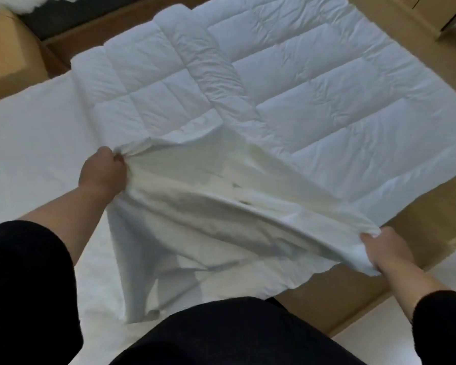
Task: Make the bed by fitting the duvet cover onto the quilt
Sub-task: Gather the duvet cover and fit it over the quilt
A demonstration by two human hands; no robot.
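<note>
A white stitched quilt lies spread over the bed, reaching to the far and right edges. Over its near end hangs a thin white duvet cover, stretched between my two hands and sagging toward me. My left hand grips a bunched corner of the cover at the left. At the lower right, my right hand holds the cover's other edge, fingers curled round the fabric. The quilt's near edge is hidden under the cover.
A white sheet covers the mattress on the left. The wooden bed frame runs along the right side, with pale floor beyond it. A wooden nightstand stands at the far left, and wooden furniture at the far right.
</note>
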